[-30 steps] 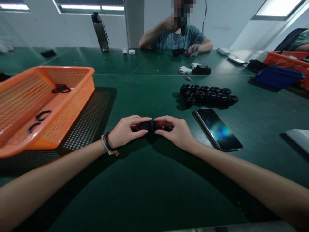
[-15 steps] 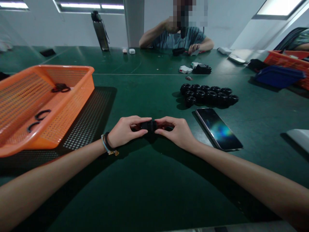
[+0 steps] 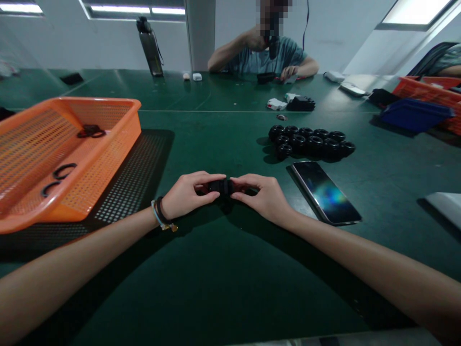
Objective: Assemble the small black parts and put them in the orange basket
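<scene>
Just above the green table [image 3: 201, 269], a small black cylindrical part [image 3: 220, 187] is pinched between both hands. My left hand [image 3: 189, 193] grips its left end with thumb and fingers; a dark band and a light-blue cord circle that wrist. On the other end, my right hand [image 3: 262, 194] closes its thumb and fingers. The fingers hide much of the part, so its exact kind cannot be made out. Behind and to the right stand several glossy black round parts with holes in their tops [image 3: 314, 143], grouped in rows.
An orange mesh basket [image 3: 118, 158] with a few black rings [image 3: 65, 170] stands at left. A phone [image 3: 326, 192] lies right of my right hand. Farther back are a bottle [image 3: 149, 50], a blue bin [image 3: 417, 114], a red basket [image 3: 425, 93] and a person [image 3: 259, 57] sitting opposite.
Almost nothing differs. Both hands keep the same grip on the black part; my left fingers have shifted very slightly.
</scene>
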Available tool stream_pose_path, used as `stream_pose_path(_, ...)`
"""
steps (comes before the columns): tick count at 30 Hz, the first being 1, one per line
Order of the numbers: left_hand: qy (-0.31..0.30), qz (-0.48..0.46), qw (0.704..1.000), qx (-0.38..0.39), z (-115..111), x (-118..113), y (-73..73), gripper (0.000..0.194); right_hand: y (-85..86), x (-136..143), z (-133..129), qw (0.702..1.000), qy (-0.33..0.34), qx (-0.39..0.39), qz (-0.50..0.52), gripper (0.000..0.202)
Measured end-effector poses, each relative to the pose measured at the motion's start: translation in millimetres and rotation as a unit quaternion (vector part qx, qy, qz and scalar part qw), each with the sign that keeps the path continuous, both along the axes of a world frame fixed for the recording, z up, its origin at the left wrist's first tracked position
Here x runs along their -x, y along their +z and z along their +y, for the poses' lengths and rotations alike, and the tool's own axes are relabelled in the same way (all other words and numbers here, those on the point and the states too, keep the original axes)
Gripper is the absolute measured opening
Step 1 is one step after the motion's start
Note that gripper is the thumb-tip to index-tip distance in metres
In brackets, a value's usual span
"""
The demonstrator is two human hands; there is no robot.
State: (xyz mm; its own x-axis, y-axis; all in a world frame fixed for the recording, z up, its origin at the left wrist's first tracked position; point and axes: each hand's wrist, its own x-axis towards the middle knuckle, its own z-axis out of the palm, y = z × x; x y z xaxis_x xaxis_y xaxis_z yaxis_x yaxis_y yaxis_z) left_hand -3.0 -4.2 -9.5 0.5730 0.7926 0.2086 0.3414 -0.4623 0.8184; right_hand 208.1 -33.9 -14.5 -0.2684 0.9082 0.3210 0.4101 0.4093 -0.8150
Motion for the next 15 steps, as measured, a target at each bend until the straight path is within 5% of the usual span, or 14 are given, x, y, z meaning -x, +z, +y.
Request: stream_pose_path(15,-0.016,0.012,1.000,-0.022,-1.1,-0.2,0.9,0.042,1.4,0.9,-1.4,0.999,0.007,0.027,0.019,0.024)
